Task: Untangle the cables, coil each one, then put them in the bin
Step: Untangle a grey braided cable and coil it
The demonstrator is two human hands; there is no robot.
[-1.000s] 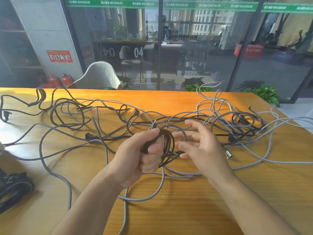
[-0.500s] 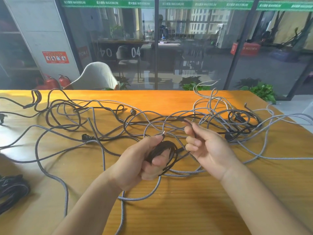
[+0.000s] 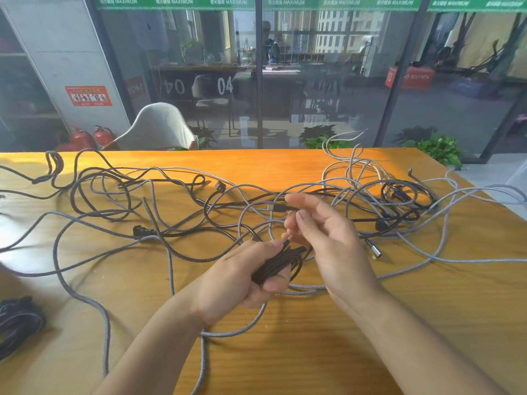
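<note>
My left hand grips a small coil of black cable just above the wooden table. The coil's metal plug tip sticks up beside my left thumb. Close to the right of the coil is my right hand, with loosely spread fingers near the plug tip and nothing plainly held. Behind both hands a tangle of grey braided cables and black cables sprawls across the table. No bin is in view.
Another bundle of black cable lies at the table's left edge. A white chair stands behind the table's far edge, in front of a glass wall. The table's right corner falls away near green plants.
My right hand let go of the strand it pinched and spread its fingers beside the coil. My left hand squeezed the black loops into a tighter, flatter bundle.
</note>
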